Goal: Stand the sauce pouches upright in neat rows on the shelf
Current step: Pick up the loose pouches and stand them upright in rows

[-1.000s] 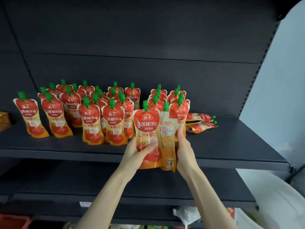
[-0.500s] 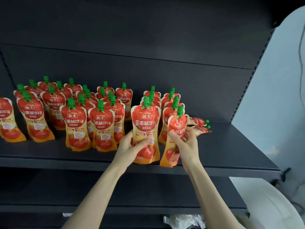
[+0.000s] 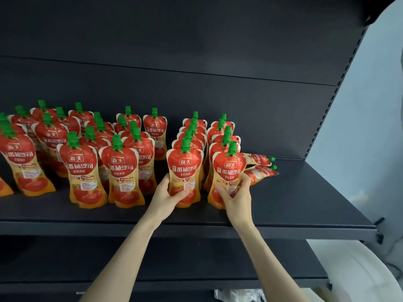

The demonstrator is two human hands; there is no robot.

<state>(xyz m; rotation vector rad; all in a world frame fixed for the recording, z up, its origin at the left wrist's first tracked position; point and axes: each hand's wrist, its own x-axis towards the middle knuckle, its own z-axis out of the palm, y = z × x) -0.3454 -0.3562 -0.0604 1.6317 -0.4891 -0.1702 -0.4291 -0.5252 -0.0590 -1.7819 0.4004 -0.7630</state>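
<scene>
Standing stock: filling the black shelf (image 3: 305,205) in rows of upright sauce pouches (image 3: 122,168), left to centre.
Left hand (image 3: 168,196): clasping the front pouch (image 3: 185,171), upright near the shelf edge.
Right hand (image 3: 236,196): gripping the neighbouring pouch (image 3: 227,171), upright just beside.
Fallen pouches (image 3: 260,165): lying flat behind the right hand.

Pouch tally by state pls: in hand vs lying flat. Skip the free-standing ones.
Held upright: 2, left pouch in left hand, right pouch in right hand
Lying flat on the shelf: 2, upper flat pouch, lower flat pouch
Total: 4
</scene>
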